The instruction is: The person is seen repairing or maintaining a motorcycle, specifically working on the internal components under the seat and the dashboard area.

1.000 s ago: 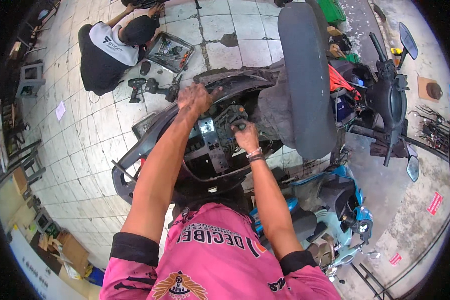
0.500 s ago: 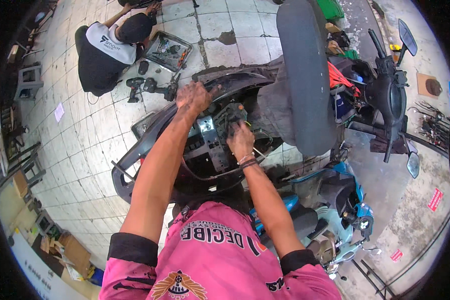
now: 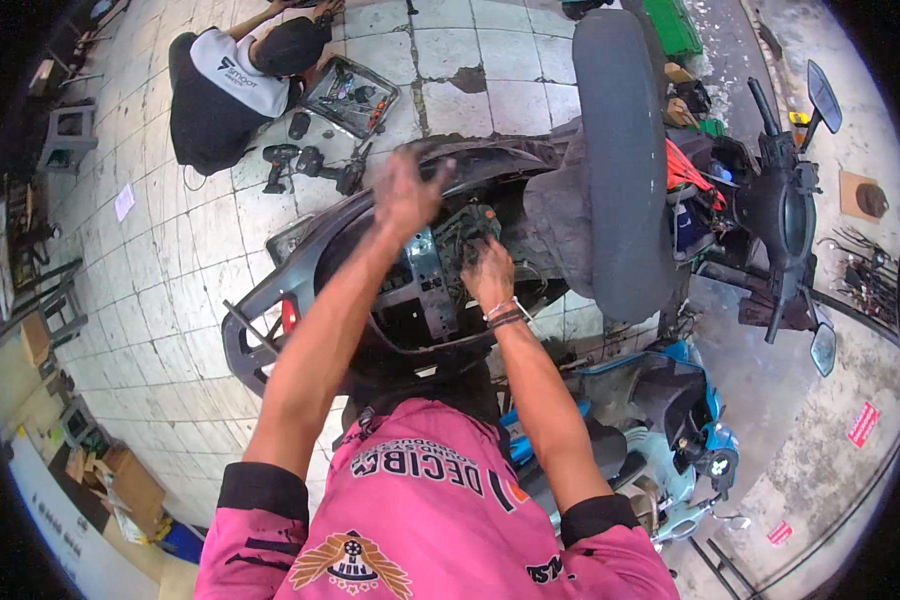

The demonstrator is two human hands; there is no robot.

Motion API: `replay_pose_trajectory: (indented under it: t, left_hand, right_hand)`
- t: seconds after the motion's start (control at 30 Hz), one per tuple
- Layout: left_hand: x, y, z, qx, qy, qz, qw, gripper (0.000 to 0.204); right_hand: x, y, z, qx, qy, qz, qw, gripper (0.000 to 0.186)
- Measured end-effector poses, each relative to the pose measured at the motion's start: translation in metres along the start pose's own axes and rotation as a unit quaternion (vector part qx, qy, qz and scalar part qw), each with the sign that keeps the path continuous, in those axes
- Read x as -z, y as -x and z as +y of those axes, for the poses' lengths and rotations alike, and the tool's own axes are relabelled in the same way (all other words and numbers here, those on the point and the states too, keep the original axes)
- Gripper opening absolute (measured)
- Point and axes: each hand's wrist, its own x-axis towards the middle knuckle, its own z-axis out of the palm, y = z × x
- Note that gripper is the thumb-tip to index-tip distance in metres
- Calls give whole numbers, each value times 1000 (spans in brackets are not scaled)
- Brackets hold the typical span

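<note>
The dark scooter (image 3: 250, 345) stands right in front of me, its rear body opening up below my arms and its long grey seat (image 3: 625, 170) standing on end to the right of that opening. Inside, a silvery metal bracket (image 3: 430, 285) runs across the dark cavity, and beside it sits a cluster of dark components (image 3: 478, 217) with a small orange part on top.

My right hand (image 3: 488, 270) reaches down to these components, fingers bent and pointing inward; I cannot tell whether they grip anything. My left hand (image 3: 407, 195) is blurred over the far rim of the opening, palm down, fingers spread wide and holding nothing; whether it touches the rim is unclear. A red tail lamp (image 3: 289, 316) shows to the left of my left forearm.

Beyond the scooter, a cordless drill (image 3: 278, 165) lies on the white tiled floor (image 3: 170, 300) next to other dark power tools (image 3: 350, 173). Past them is a tool tray (image 3: 383, 113), and beside it crouches a co-worker (image 3: 235, 85). To my right are handlebars (image 3: 790, 200) with 2 mirrors and, nearer me, blue-and-turquoise scooter bodywork (image 3: 675, 490).
</note>
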Motion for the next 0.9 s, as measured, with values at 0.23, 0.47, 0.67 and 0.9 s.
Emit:
replay_pose_trajectory:
  t: [0.23,0.47,0.67,0.9]
  left_hand:
    - [-59,173,38,329,412,-86,845,28]
    - [-115,184,36,334,320,-58,885,29]
    - [-131,176,37,370,270,-44,888,33]
    - [-138,176,45,366,378,89,846,33]
  right_hand:
    - [20,-19,9,8,9,-63,998,25]
    - [39,-40,9,62,24,-133,989,32]
    - [38,-40,2,97,59,-130,985,36]
    - [39,-57,1,101,109,-177,973,44]
